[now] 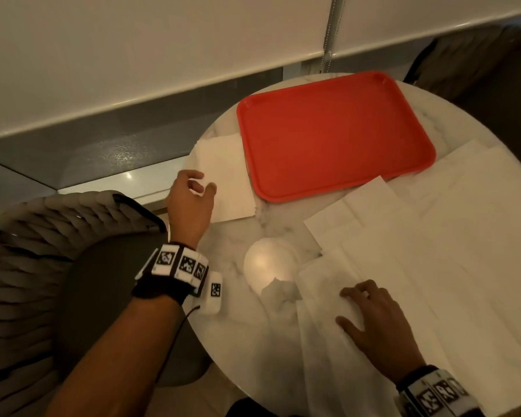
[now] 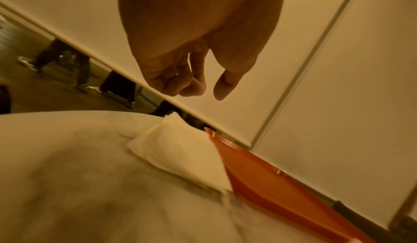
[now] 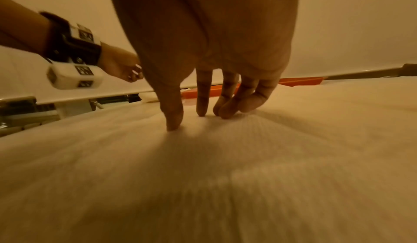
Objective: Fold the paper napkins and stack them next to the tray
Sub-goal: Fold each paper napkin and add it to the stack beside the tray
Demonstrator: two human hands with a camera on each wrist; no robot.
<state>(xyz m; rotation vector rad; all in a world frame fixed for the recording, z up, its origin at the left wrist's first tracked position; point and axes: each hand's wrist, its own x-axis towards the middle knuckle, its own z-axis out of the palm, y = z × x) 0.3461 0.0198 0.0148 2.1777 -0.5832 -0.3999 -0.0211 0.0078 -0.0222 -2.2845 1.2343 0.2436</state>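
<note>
A stack of folded white napkins (image 1: 226,179) (image 2: 180,150) lies against the left side of the red tray (image 1: 334,136) (image 2: 270,184). My left hand (image 1: 193,203) (image 2: 194,86) hovers over the stack's near left corner, fingers loosely curled, holding nothing. Several unfolded white napkins (image 1: 433,236) spread over the right half of the round marble table (image 1: 244,326). My right hand (image 1: 373,317) (image 3: 203,111) presses straight fingertips onto the nearest unfolded napkin (image 1: 328,296) (image 3: 203,175).
A glowing round white lamp (image 1: 268,263) sits on the table between my hands, with a crumpled napkin bit at its base. A grey cushioned chair (image 1: 57,266) stands to the left. A white wall and grey ledge run behind the table.
</note>
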